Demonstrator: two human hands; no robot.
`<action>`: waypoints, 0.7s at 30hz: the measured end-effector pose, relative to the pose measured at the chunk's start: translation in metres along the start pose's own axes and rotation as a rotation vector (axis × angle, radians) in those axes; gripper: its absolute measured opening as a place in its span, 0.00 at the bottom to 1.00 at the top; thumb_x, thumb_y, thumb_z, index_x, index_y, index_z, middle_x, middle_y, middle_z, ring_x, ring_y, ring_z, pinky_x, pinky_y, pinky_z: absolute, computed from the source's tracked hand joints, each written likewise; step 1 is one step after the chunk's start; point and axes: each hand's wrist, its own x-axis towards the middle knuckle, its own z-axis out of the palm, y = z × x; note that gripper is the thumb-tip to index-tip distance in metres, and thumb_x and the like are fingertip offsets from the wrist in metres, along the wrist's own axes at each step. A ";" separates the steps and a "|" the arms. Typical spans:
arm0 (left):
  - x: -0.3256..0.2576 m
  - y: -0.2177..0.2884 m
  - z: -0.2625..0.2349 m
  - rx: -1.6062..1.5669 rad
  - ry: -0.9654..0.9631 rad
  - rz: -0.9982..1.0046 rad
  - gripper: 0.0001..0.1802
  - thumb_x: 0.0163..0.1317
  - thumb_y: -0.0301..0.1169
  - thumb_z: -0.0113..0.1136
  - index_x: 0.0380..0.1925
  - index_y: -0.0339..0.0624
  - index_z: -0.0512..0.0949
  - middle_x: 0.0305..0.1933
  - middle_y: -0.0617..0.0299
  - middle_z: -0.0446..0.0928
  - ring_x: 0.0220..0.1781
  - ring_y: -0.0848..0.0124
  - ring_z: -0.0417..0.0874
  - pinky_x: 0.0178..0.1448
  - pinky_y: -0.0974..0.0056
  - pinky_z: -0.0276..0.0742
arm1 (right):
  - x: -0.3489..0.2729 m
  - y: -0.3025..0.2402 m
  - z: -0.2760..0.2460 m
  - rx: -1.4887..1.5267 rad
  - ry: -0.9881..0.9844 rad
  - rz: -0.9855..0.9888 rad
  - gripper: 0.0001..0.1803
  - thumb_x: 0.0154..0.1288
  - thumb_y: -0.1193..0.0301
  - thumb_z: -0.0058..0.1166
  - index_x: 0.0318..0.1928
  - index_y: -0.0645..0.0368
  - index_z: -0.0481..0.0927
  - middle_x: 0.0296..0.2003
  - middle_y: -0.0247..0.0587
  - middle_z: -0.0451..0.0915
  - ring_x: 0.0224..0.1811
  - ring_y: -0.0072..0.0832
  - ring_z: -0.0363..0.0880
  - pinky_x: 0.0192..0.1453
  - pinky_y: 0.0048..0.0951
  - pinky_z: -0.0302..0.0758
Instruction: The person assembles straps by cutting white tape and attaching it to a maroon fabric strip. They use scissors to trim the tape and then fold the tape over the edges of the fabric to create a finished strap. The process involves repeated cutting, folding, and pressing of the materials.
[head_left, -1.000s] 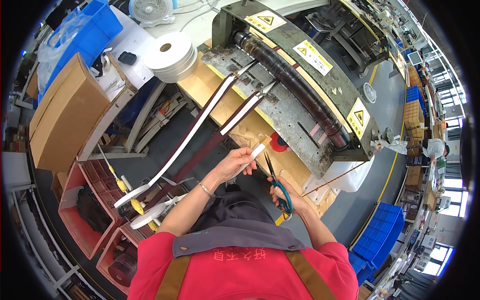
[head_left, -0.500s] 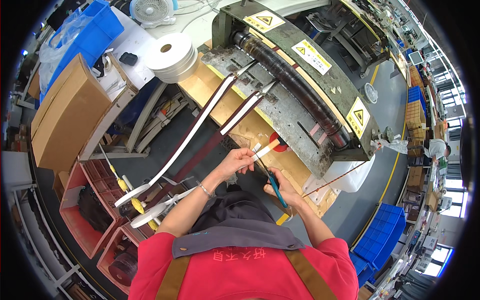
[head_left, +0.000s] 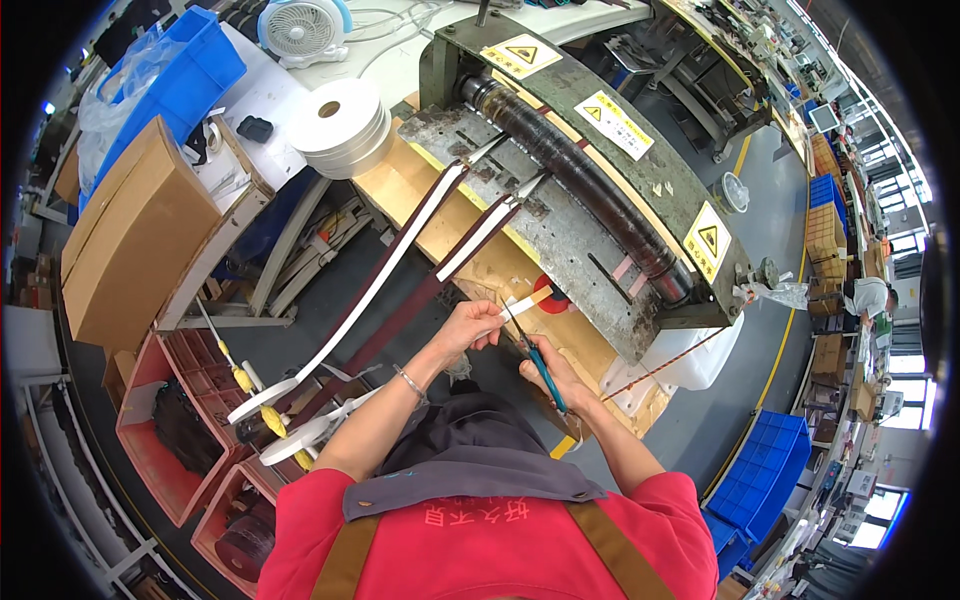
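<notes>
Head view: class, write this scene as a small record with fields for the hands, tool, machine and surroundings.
Left hand: pinching a narrow white strip with a tan end
Right hand: holding scissors with blue-green handles
Blades: at the strip; whether cutting cannot be told
Equipment: grey-green metal machine with a dark cylindrical roller
Material: two long maroon-and-white bands leading onto its metal plate
Nearby: stack of round white rolls

From afar I see teal-handled scissors (head_left: 546,378) just right of centre, a white strip (head_left: 520,304) with a tan end, maroon bands (head_left: 425,215) striped white left of centre, and a blue crate (head_left: 192,75) at upper left.
</notes>
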 end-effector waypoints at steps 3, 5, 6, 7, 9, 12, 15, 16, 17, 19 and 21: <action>0.004 -0.001 -0.003 -0.025 -0.012 -0.014 0.05 0.57 0.29 0.51 0.28 0.39 0.73 0.16 0.67 0.72 0.13 0.85 0.65 0.15 0.80 0.57 | 0.007 0.011 0.002 -0.042 0.085 -0.064 0.27 0.54 0.52 0.53 0.46 0.60 0.67 0.26 0.39 0.70 0.29 0.26 0.67 0.36 0.28 0.65; 0.006 -0.001 -0.004 -0.040 -0.008 -0.023 0.05 0.57 0.29 0.51 0.28 0.39 0.73 0.15 0.67 0.71 0.12 0.85 0.65 0.15 0.80 0.57 | 0.014 0.017 0.003 -0.027 0.101 -0.020 0.26 0.54 0.53 0.54 0.43 0.61 0.69 0.27 0.39 0.71 0.30 0.26 0.67 0.36 0.27 0.66; 0.007 0.000 -0.005 -0.046 -0.006 -0.026 0.05 0.57 0.29 0.52 0.28 0.39 0.73 0.15 0.67 0.71 0.12 0.85 0.65 0.15 0.80 0.56 | 0.016 0.017 0.003 -0.020 0.109 0.001 0.25 0.54 0.53 0.54 0.42 0.61 0.70 0.27 0.39 0.72 0.30 0.26 0.68 0.36 0.27 0.66; 0.008 0.001 -0.005 -0.042 0.008 -0.034 0.05 0.57 0.29 0.52 0.28 0.40 0.72 0.15 0.67 0.71 0.12 0.85 0.66 0.15 0.80 0.57 | 0.016 0.016 0.001 -0.037 0.114 0.026 0.23 0.54 0.54 0.54 0.41 0.61 0.71 0.26 0.38 0.72 0.29 0.25 0.68 0.36 0.27 0.66; 0.009 0.000 -0.007 -0.037 0.041 -0.050 0.05 0.57 0.29 0.52 0.28 0.40 0.72 0.16 0.67 0.72 0.13 0.84 0.66 0.16 0.80 0.57 | 0.015 0.008 -0.001 -0.073 0.119 0.076 0.21 0.55 0.56 0.53 0.40 0.60 0.72 0.24 0.35 0.71 0.29 0.24 0.69 0.36 0.25 0.66; 0.008 -0.003 -0.013 -0.025 0.071 -0.022 0.04 0.57 0.29 0.51 0.29 0.41 0.71 0.17 0.67 0.72 0.14 0.84 0.68 0.17 0.80 0.60 | -0.001 -0.007 -0.008 -0.271 0.185 0.048 0.21 0.53 0.58 0.55 0.41 0.59 0.72 0.24 0.41 0.73 0.29 0.31 0.73 0.36 0.29 0.68; -0.001 -0.002 -0.025 -0.083 0.062 0.020 0.04 0.57 0.28 0.50 0.30 0.40 0.71 0.21 0.63 0.74 0.18 0.81 0.72 0.21 0.79 0.66 | -0.026 -0.002 -0.021 -0.508 0.277 0.038 0.23 0.50 0.61 0.57 0.43 0.60 0.70 0.34 0.55 0.75 0.39 0.48 0.74 0.40 0.40 0.70; -0.006 -0.002 -0.028 -0.094 0.070 0.050 0.04 0.58 0.28 0.50 0.31 0.39 0.71 0.23 0.62 0.75 0.19 0.80 0.73 0.23 0.78 0.67 | -0.034 0.008 -0.024 -0.546 0.331 0.025 0.22 0.50 0.63 0.56 0.44 0.60 0.70 0.34 0.55 0.75 0.39 0.49 0.73 0.40 0.41 0.70; -0.011 0.002 -0.028 -0.103 0.072 0.080 0.05 0.58 0.27 0.50 0.32 0.38 0.71 0.24 0.62 0.75 0.21 0.79 0.74 0.25 0.77 0.69 | -0.043 0.023 -0.029 -0.585 0.390 0.012 0.21 0.50 0.65 0.55 0.45 0.60 0.69 0.35 0.56 0.74 0.39 0.49 0.73 0.40 0.42 0.70; -0.018 0.011 -0.026 -0.124 0.077 0.131 0.05 0.58 0.27 0.49 0.33 0.37 0.71 0.26 0.60 0.76 0.23 0.77 0.76 0.27 0.75 0.71 | -0.055 0.047 -0.037 -0.646 0.485 0.025 0.21 0.50 0.68 0.53 0.46 0.59 0.68 0.37 0.57 0.73 0.39 0.51 0.73 0.41 0.43 0.70; -0.023 0.021 -0.023 -0.145 0.079 0.168 0.06 0.58 0.26 0.50 0.34 0.36 0.71 0.27 0.59 0.76 0.24 0.75 0.77 0.29 0.74 0.72 | -0.064 0.068 -0.044 -0.686 0.557 0.084 0.21 0.50 0.69 0.52 0.47 0.58 0.67 0.38 0.59 0.72 0.39 0.52 0.72 0.41 0.43 0.69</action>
